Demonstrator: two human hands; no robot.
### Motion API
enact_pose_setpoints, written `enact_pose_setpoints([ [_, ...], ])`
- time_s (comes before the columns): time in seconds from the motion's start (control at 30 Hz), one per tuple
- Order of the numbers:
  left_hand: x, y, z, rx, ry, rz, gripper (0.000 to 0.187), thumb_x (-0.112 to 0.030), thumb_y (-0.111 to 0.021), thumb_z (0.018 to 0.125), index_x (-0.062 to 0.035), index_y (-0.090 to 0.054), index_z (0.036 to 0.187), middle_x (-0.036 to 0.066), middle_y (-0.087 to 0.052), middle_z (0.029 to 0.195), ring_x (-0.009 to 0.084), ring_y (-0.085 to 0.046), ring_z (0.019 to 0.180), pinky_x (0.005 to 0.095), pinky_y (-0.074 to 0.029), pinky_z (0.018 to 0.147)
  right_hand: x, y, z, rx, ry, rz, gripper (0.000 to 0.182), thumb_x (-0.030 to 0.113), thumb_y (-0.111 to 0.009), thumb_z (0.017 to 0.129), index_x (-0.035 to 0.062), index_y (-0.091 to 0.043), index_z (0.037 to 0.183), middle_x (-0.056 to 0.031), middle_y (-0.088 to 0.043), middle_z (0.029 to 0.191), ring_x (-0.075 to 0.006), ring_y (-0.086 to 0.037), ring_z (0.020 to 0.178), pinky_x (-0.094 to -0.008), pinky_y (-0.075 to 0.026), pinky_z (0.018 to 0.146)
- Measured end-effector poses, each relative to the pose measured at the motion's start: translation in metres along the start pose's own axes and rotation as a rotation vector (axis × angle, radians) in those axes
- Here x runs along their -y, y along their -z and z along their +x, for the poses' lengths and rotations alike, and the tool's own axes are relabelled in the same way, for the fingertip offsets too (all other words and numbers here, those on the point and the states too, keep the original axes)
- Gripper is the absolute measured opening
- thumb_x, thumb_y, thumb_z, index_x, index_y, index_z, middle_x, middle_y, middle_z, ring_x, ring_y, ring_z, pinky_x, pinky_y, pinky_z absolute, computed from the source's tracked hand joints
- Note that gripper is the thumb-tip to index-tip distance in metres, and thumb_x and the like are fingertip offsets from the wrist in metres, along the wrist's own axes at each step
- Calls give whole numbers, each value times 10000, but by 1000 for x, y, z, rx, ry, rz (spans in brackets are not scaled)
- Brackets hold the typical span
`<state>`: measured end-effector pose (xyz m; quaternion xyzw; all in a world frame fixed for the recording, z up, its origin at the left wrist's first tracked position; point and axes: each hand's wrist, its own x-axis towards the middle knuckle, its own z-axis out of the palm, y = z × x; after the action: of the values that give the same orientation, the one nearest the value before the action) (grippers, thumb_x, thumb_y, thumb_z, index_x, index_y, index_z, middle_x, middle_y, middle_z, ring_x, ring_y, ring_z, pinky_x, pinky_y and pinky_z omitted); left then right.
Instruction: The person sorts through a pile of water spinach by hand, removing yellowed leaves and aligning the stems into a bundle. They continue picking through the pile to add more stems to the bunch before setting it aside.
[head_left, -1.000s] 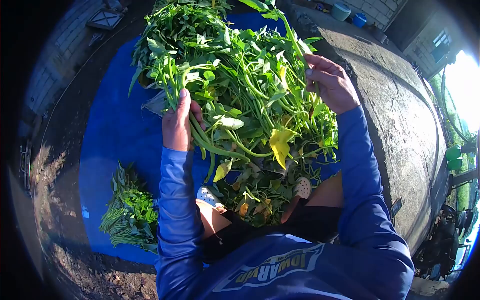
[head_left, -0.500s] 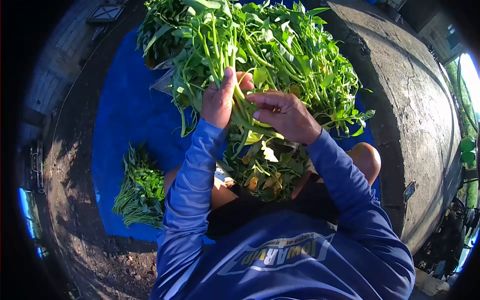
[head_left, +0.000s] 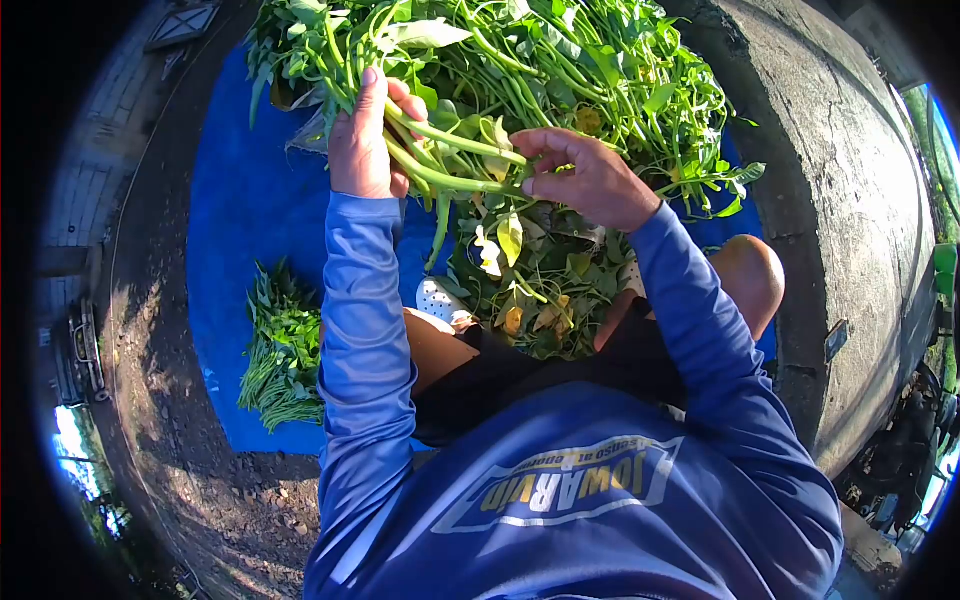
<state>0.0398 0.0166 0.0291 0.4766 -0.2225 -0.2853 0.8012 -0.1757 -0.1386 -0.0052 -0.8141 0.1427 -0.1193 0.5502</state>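
My left hand (head_left: 362,140) is closed around a bunch of water spinach stems (head_left: 450,160), thumb up along them. The leafy ends spread up and to the left beyond the hand, and the thick pale-green stems run out to the right. At their cut ends, my right hand (head_left: 590,178) has its thumb and fingers pinched on the stems. A large heap of water spinach (head_left: 600,60) lies just beyond both hands. Below them, between my legs, is a pile of loose leaves (head_left: 540,280), some yellowed.
Blue tarp (head_left: 235,210) lies under the greens. A smaller bundle of greens (head_left: 283,345) rests on it at the left, stems toward me. A white perforated shoe (head_left: 438,300) shows beside the leaf pile. A concrete ledge (head_left: 820,150) runs along the right side.
Both hands have shifted, the left one up and to the left. The stems now lie more sideways, stretched between hands that are farther apart.
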Motion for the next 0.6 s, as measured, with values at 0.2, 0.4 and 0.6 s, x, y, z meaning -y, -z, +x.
enact_pose_setpoints([
  [0.2,-8,12,6,-33,-23,26,379,-440,-641,1055,-78,-645,945,84,-661,727,155,-590,576,278,-464,508,-5,6,-7,24,-60,283,373,230,-763,973,-26,-725,1241,-72,-774,1061,-102,-690,955,-283,-554,879],
  [0.4,-11,15,8,-55,-43,65,382,-426,-642,1058,-73,-645,912,83,-654,712,144,-581,569,280,-471,513,17,12,-15,-28,-63,94,284,226,-722,937,-13,-781,1079,-57,-748,833,-78,-654,754,-287,-534,694],
  [0.6,9,-9,-1,-98,-190,180,356,-392,-658,1057,-72,-646,903,44,-627,709,135,-593,602,291,-479,553,27,-16,-17,464,-36,-702,275,294,-621,838,49,-726,771,-189,-675,718,-308,-668,620,-435,-548,630],
])
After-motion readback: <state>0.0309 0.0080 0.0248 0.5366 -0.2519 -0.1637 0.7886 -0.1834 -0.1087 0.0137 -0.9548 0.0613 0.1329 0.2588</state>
